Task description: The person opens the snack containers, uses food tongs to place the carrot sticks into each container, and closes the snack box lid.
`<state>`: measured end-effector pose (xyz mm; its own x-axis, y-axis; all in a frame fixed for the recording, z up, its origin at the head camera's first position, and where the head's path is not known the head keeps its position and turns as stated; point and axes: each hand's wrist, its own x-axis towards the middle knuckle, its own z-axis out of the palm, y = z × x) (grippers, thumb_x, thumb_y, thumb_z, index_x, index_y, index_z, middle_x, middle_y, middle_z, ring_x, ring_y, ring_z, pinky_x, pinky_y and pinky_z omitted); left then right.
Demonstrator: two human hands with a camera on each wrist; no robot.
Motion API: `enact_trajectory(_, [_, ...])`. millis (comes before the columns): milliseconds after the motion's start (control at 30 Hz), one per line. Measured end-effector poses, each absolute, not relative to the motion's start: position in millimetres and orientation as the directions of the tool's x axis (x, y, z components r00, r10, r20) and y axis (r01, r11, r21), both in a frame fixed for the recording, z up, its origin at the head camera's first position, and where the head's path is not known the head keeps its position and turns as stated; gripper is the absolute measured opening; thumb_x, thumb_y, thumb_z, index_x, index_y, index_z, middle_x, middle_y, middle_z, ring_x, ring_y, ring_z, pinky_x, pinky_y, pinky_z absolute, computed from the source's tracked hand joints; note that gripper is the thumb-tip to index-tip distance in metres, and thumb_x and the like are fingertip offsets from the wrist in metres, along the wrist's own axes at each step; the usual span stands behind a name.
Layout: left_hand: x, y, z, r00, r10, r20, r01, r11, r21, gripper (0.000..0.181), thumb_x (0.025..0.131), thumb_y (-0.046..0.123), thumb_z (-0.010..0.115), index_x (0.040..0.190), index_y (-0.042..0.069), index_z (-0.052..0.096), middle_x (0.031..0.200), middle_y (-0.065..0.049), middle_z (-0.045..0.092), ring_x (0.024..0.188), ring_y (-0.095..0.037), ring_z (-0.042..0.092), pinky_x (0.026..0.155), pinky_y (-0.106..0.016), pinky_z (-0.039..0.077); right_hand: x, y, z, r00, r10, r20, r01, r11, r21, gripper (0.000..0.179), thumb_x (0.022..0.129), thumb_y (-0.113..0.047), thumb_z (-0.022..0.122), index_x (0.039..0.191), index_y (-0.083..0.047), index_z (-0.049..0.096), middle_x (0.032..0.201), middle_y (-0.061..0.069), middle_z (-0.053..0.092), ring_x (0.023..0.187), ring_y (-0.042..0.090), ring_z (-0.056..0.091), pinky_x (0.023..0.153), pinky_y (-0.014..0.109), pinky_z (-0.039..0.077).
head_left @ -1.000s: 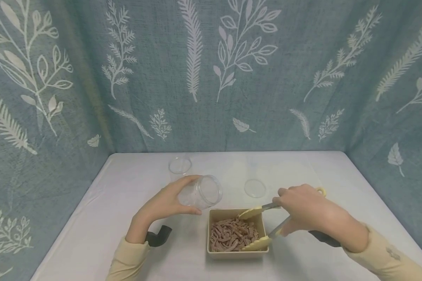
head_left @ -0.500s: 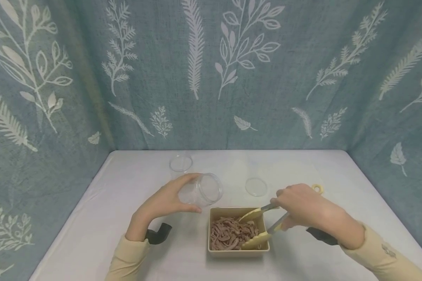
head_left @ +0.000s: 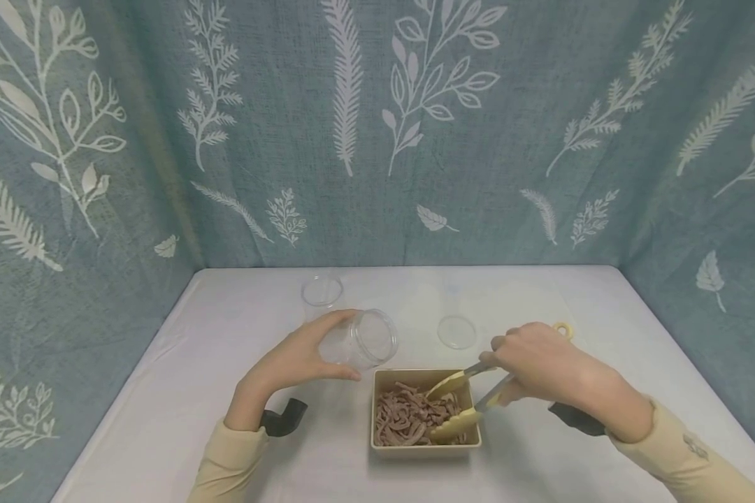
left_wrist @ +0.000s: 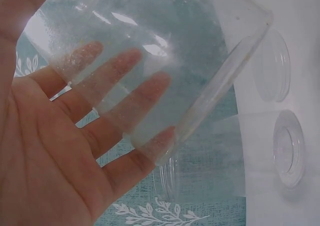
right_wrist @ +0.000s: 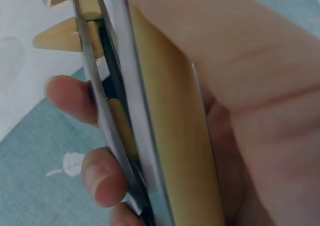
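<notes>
Spread, yellow-tipped metal tongs (right hand) and clear cylindrical jar (left hand) are gripped; brown strips could be dropped if pinched loosely.

Jar was clear and glossy, glass or plastic, hard to tell through the glare, tongs had smooth metal arms with matt yellow tips, box looked smooth, matt plastic, desk wore matt cloth, curtain was woven fabric.

Cream sleeves and black wrist pieces are worn, the right sleeve grey-marked.
</notes>
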<state>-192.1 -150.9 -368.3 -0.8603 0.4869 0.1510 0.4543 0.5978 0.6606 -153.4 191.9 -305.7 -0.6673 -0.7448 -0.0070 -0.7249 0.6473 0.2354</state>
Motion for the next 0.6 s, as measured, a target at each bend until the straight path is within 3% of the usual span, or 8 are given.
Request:
enact_trajectory(367, [-192.9,-152.9,-368.5,-0.862,0.487,0.143,0.449,0.600,0.662,0.092,0.061,0.060,0.075,0.137,0.022,0.042,0.139,0.002,0.045,0.130,-0.024,0.040,0.106,-0.050,0.034,-157.8,197.5,-305.9,-0.615,-0.787,0.052,-0.755,0.607,0.248,0.042,0.057,-0.050,0.075,0.088,-0.023,0.070,0.064,-0.014,0.053,0.051,0.003,0.041,0.048,0.019,0.040])
enact_trajectory(600, [-193.2,-152.2,-368.8,-0.863,0.487,0.132,0.441,0.600,0.667,0.091,0.062,0.057,0.077,0.137,0.021,0.042,0.139,0.002,0.045,0.130,-0.024,0.040,0.106,-0.050,0.034,-166.9,199.2,-311.4,-0.630,-0.773,0.077,-0.741,0.628,0.239,0.029,0.063,-0.051,0.072,0.074,-0.025,0.065,0.058,-0.014,0.047,0.048,0.003,0.035,0.043,0.019,0.035])
